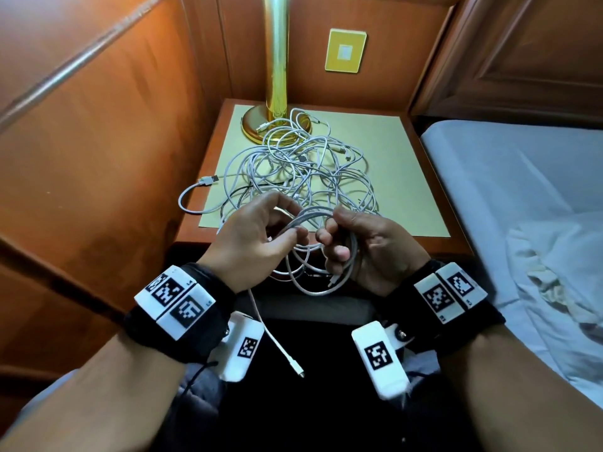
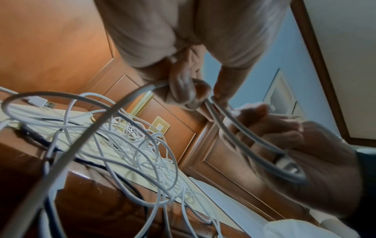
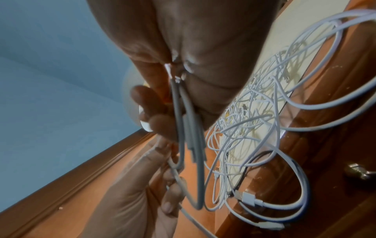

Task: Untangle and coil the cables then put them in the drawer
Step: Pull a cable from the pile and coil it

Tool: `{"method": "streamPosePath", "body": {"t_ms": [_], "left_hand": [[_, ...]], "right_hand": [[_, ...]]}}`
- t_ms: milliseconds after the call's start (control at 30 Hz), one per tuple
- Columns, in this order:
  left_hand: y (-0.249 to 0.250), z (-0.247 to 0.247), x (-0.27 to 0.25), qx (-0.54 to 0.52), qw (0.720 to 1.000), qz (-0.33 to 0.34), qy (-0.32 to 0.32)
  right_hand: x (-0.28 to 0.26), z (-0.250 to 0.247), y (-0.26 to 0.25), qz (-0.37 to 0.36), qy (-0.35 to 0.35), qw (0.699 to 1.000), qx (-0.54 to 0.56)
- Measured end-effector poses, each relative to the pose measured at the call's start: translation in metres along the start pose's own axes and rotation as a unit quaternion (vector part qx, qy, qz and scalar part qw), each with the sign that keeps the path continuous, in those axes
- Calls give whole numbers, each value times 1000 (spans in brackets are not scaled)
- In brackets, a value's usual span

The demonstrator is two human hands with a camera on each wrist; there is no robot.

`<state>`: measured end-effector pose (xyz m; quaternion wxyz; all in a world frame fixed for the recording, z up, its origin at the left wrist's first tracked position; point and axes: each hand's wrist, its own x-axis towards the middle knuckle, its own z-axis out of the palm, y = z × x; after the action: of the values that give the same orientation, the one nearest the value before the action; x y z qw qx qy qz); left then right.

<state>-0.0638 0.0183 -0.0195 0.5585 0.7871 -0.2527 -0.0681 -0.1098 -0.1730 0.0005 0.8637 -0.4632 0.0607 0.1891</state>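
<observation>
Left hand pinches a strand of the coil between thumb and fingers; right hand has its fingers curled round the coil's loops, held just in front of the nightstand. One plug end dangles below the left wrist; the tangle lies on the nightstand, touching the lamp base at its back.

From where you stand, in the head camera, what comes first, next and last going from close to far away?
Loose plug end → left hand and right hand holding the coil → tangled cables → lamp base → yellow wall plate.
</observation>
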Motion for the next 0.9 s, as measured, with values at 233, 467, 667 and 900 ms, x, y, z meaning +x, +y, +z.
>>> {"method": "streamPosePath", "body": {"t_ms": [233,467,667,900], "left_hand": [[3,1,3,-3,997,38,72],[1,8,2,-11,1000,-8,6],[-10,10,4,71,991,113,14],[-9,8,6,53,996,76,17]], "right_hand": [[1,-2,-2,2,-40,999,9],[2,1,-2,-33,16,998,43],[1,-2,-5,-2,53,998,-22],[0,-4,-4,8,-3,1000,6]]}}
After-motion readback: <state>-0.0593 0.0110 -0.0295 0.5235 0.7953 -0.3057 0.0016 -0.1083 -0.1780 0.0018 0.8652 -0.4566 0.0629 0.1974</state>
